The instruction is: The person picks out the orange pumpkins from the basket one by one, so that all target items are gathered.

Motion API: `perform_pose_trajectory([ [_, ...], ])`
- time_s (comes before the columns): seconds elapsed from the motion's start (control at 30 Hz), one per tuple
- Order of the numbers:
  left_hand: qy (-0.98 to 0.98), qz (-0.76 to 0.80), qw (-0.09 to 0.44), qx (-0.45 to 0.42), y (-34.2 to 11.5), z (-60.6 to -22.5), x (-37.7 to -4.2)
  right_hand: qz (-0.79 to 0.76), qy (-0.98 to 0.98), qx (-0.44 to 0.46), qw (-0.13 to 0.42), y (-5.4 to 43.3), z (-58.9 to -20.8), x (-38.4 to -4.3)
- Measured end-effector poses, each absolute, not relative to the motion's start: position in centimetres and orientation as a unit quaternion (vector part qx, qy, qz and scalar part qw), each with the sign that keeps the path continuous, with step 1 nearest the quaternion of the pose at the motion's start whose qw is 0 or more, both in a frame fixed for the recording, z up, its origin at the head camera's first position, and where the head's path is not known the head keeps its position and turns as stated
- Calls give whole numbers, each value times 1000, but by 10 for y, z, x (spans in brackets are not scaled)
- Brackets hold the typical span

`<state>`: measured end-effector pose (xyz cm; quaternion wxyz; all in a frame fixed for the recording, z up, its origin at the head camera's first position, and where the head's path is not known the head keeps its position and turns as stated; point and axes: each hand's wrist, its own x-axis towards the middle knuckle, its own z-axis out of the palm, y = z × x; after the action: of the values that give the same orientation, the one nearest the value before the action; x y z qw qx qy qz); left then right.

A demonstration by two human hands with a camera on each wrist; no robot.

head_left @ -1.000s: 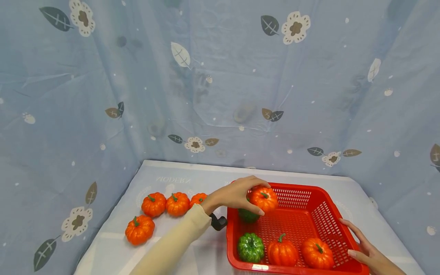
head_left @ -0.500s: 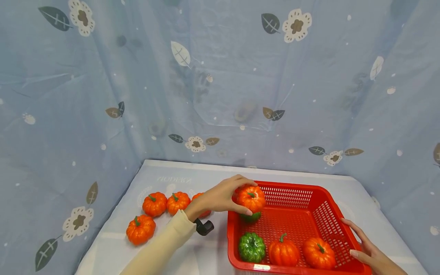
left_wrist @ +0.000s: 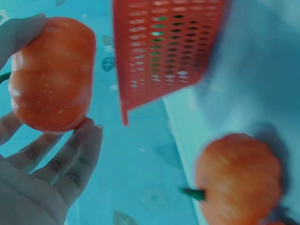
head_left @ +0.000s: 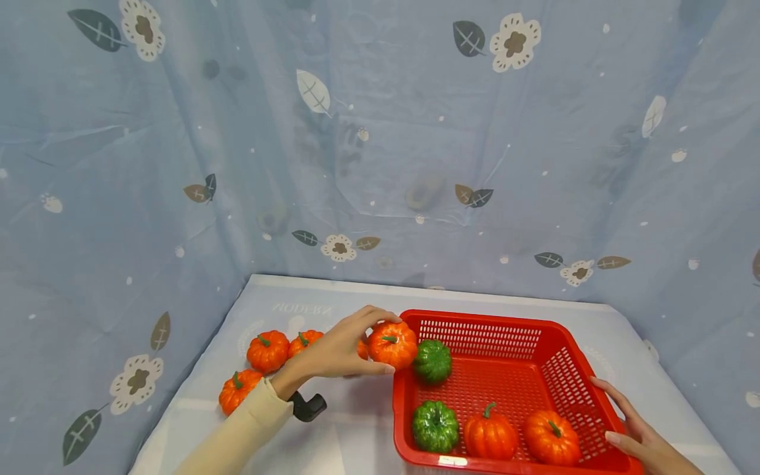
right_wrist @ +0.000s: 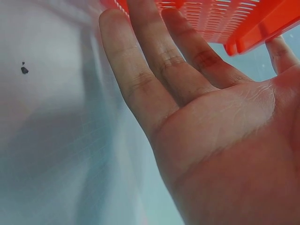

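My left hand (head_left: 338,343) pinches an orange toy pumpkin (head_left: 392,345) between thumb and fingers, its green stem showing. The pumpkin is raised just outside the left rim of the red plastic basket (head_left: 487,318), overlapping that rim in the head view. In the left wrist view the held pumpkin (left_wrist: 54,75) is apart from the basket wall (left_wrist: 173,51). My right hand (head_left: 641,439) touches the basket's right side, its thumb near the rim. Fairly straight fingers (right_wrist: 140,84) lie along the outer wall. Inside the basket sit two green pumpkins (head_left: 433,361) and two orange pumpkins (head_left: 490,437).
Several orange pumpkins (head_left: 268,351) rest on the pale tablecloth (head_left: 356,435) left of the basket, some partly behind my left hand and forearm. A black wrist camera (head_left: 309,407) sits on my left wrist. Blue patterned curtain (head_left: 380,165) surrounds the table's back and sides.
My left hand has carried the orange pumpkin leftward, from over the basket to outside its left rim, uncovering the rear green pumpkin. The right hand has stayed at the basket's right side.
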<state>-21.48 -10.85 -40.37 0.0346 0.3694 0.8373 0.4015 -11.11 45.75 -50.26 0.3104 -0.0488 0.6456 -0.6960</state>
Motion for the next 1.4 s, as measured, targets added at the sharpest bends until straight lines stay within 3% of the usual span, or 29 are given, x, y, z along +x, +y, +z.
perform_pose_trajectory([
  [0.37, 856, 414, -3, 310, -164, -427, -195, -681, 666, -40, 303, 457, -503, -112],
  [0.67, 878, 419, 17, 232, -206, -448, -172, -701, 635, -63, 319, 459, -503, -112],
  [0.87, 894, 387, -20, 224, -230, -460, -165, -710, 619, -87, 325, 460, -503, -111],
  [1.4, 932, 289, 0, 218, -248, -475, -161, -684, 656, -46, 317, 460, -500, -112],
])
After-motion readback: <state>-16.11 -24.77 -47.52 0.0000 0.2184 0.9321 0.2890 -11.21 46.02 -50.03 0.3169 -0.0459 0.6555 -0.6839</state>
